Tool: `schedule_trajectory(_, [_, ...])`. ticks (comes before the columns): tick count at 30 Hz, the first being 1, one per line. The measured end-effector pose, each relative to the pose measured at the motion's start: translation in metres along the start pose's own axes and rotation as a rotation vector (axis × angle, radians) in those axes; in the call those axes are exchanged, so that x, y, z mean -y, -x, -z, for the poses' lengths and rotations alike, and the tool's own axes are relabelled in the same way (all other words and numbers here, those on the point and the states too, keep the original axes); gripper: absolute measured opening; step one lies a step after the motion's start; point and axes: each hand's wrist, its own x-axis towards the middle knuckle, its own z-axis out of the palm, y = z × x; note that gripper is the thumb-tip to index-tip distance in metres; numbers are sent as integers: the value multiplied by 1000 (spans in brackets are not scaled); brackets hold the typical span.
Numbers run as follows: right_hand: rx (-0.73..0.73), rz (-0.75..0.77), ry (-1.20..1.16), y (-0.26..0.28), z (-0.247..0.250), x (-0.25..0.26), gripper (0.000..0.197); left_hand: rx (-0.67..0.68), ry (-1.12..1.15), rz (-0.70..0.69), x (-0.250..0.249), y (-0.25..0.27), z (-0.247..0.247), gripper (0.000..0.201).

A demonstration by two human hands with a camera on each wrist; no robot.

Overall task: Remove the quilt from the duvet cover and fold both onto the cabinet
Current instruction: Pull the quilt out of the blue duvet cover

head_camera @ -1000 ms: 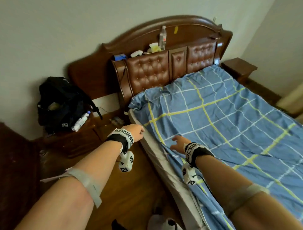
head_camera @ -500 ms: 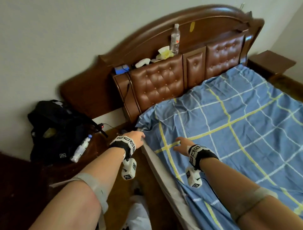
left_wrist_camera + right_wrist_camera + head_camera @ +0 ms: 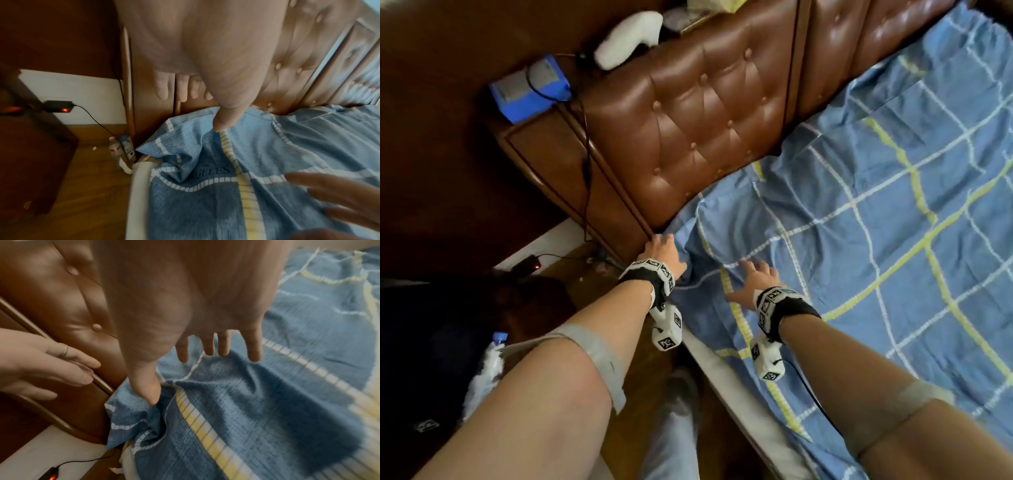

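left hand (image 3: 662, 251) fingers apart at duvet cover (image 3: 859, 222) corner | right hand (image 3: 751, 282) spread flat, gripping nothing | advice: pinch corner firmly, locating the opening first

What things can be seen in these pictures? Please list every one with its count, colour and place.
duvet cover: one, blue with yellow and white lines, spread over the bed.
headboard: one, brown with buttons, at the head of the bed.
box: one, blue, on the ledge left of the headboard.
white thing: one, on the ledge above the headboard; too blurred to name.
charger: one, black with a red light, by the white wall base.
bottles: two, on the wooden floor beside the bed corner.
left hand: one, fingers straight, at the cover's corner by the headboard.
right hand: one, fingers spread, over the cover.
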Motion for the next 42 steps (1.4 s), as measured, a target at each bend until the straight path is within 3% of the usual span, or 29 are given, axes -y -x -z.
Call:
schedule_trajectory(5, [48,-166,28,-69,-26,-7,137,32,138,20,0,-79,-24,100])
schedule_trajectory(7, [26,-229,38,-80,-35,-19,140,101,214,21,-2,-99,-38,116])
schedule_trajectory(8, [14,-248,57,-83,-39,-22,134,131,234,30,-3,-106,-45,122])
schedule_trajectory(10, [-51,-260,78,-91,-45,-27,97,148,186,52,-7,-117,-55,120])
schedule_trajectory(12, [-119,-274,35,-101,-44,-28,55,104,76,74,-8,-128,-63,97])
schedule_trajectory(14, [-88,-299,-42,-109,-36,-30,34,46,21,87,-12,-137,-66,73])
schedule_trajectory(17, [-66,-276,-147,-106,-24,-34,25,84,148,49,-22,-141,-75,64])
schedule_trajectory(20, [-123,-222,-269,-84,-8,-41,28,179,377,55,-37,-138,-75,77])
schedule_trajectory(22, [-130,-204,-271,-69,3,-45,32,246,337,72,-41,-137,-72,75])
schedule_trajectory(25, [-139,-164,-233,-47,9,-47,30,264,189,6,-43,-125,-67,31])
schedule_trajectory(29, [-165,-102,-212,-18,6,-43,20,193,258,-14,-35,-94,-52,36])
schedule_trajectory(33, [-202,-74,-212,18,9,-35,9,20,293,-35,-18,-43,-14,27])
schedule_trajectory(37, [-202,7,-208,51,15,1,12,-171,231,-14,22,18,40,25])
schedule_trajectory(42, [-145,103,-131,71,-25,45,6,-257,130,94,84,64,55,24])
